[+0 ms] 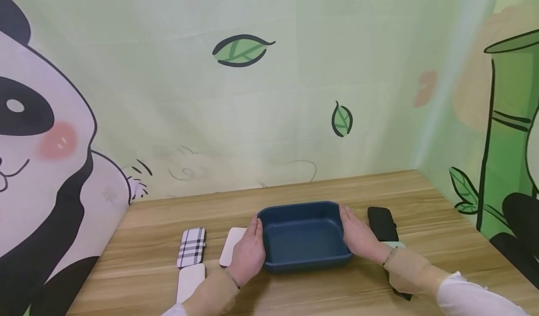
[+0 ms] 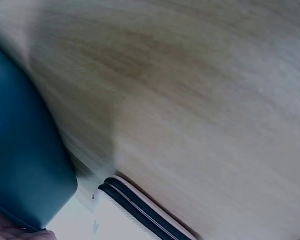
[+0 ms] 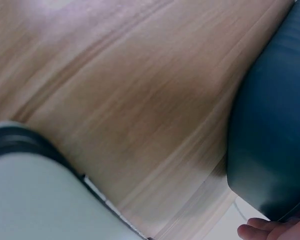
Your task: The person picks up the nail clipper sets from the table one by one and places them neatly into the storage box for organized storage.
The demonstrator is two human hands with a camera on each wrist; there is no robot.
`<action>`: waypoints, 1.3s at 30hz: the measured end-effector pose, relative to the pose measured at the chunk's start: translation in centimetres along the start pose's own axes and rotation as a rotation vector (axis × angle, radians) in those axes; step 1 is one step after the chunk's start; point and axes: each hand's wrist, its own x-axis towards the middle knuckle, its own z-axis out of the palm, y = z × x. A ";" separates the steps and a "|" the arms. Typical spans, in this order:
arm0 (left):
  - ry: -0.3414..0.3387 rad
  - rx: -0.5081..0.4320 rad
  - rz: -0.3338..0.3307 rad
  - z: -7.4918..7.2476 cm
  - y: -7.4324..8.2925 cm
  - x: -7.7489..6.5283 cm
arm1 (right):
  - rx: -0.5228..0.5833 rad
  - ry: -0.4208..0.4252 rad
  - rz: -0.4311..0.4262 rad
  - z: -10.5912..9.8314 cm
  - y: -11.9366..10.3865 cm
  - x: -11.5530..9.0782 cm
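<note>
A dark blue rectangular bin (image 1: 303, 241), open at the top, is between my two hands in the head view. My left hand (image 1: 249, 250) presses along its left side with the fingers straight. Against the opposite side lies my right hand (image 1: 358, 234), its fingers also extended along the wall. Both wrist views show the bin's smooth outer wall (image 2: 25, 145) above the wooden table, with fingertips right at the rim. A white zippered case (image 1: 230, 246) lies just left of my left hand and is partly hidden by it.
On the left lie a plaid case (image 1: 192, 247) and a white case (image 1: 190, 281). To the right are a black case (image 1: 382, 223) and a pale mint case (image 3: 50, 200), partly covered by my right wrist. A panda-printed cloth (image 1: 294, 96) hangs behind the wooden table (image 1: 151, 213).
</note>
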 end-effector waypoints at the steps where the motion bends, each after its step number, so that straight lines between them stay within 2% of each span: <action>1: 0.000 0.003 0.002 0.0 0.0 0.0 | 0.001 -0.002 0.003 0.0 0.0 0.0; 13: -0.006 0.014 -0.005 -0.2 0.2 -0.2 | 0.009 -0.005 0.014 0.0 -0.3 -0.2; 23: -0.004 -0.054 -0.069 -0.4 0.6 -0.6 | 0.005 -0.014 0.016 -0.1 -0.6 -0.6; 32: -0.023 -0.058 -0.079 -0.5 0.8 -0.8 | 0.017 -0.009 0.037 -0.3 -0.9 -0.9; 39: 0.008 -0.029 -0.067 -0.7 0.9 -1.1 | 0.026 -0.004 0.032 -0.3 -1.1 -1.1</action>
